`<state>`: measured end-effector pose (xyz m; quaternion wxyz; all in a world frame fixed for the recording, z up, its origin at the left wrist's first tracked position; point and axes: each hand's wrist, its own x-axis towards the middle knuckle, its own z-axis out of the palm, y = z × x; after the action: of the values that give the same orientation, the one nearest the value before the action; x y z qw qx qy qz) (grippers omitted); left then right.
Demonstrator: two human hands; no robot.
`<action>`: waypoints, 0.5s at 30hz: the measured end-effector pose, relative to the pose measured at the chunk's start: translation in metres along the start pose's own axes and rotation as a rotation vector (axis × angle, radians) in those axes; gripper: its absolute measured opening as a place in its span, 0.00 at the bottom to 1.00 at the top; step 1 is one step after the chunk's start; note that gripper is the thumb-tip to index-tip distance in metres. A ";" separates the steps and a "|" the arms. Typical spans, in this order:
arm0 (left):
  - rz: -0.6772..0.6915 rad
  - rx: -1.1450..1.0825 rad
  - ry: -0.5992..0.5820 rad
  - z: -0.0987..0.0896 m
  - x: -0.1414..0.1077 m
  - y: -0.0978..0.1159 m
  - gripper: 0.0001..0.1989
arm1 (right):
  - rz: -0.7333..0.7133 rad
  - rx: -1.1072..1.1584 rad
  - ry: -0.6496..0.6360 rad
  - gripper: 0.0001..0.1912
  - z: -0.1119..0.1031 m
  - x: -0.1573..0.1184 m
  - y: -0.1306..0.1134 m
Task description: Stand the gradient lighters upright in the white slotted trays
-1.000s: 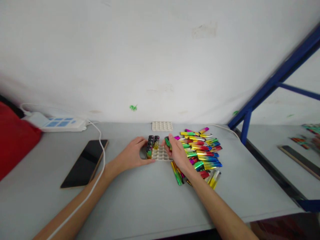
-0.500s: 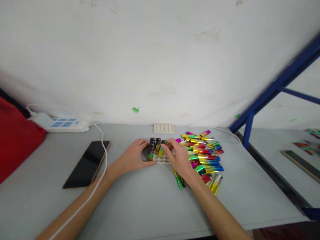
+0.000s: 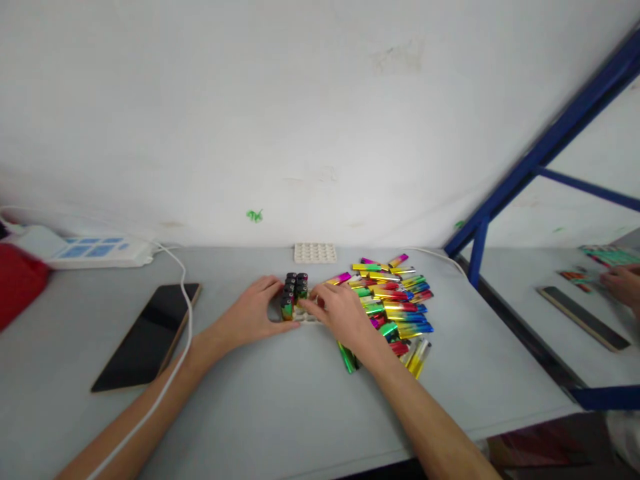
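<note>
A white tray with rows of holes [image 3: 311, 319] lies on the table, with several shiny lighters [image 3: 289, 300] upright in two rows at its left side, black tops up. My left hand [image 3: 255, 308] curves around the tray's left end, thumb along the front edge and fingers behind the lighters. Over the tray's right part, my right hand [image 3: 343, 313] pinches a lighter [image 3: 301, 301] at the front of the second row, partly hidden by the fingers. Beside that hand spreads a heap of loose multicoloured metallic lighters [image 3: 395, 307].
A second white holed tray [image 3: 315, 253] stands near the wall. To the left lie a black phone [image 3: 150, 337], a white cable [image 3: 187, 317] and a power strip [image 3: 105, 251]. A blue metal frame [image 3: 477, 253] borders the right side; beyond it shows another person's hand [image 3: 624, 283].
My right hand has brought the tilted lighter left and down, to the second row in the tray. My left hand keeps its place at the tray. The view has turned slightly right.
</note>
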<state>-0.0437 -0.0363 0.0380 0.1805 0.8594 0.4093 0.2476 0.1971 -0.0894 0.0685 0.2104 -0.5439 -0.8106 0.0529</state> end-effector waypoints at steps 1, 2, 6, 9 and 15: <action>-0.001 0.002 -0.003 0.000 0.000 0.000 0.30 | -0.005 0.008 0.003 0.15 -0.002 -0.001 0.002; -0.002 0.003 -0.007 0.000 0.001 0.000 0.30 | -0.008 0.016 0.013 0.16 -0.004 -0.002 0.005; -0.023 0.025 -0.012 -0.001 0.002 -0.001 0.31 | 0.040 0.029 0.131 0.17 -0.015 -0.004 0.034; -0.016 0.020 0.005 0.000 0.002 -0.003 0.31 | 0.114 0.015 0.287 0.12 -0.024 -0.006 0.078; 0.033 -0.007 0.046 0.005 0.002 -0.011 0.30 | 0.389 -0.108 0.299 0.20 -0.046 -0.019 0.176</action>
<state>-0.0462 -0.0289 0.0290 0.1701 0.8595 0.3980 0.2718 0.3726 -0.0425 0.0491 0.2843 -0.7019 -0.6523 -0.0320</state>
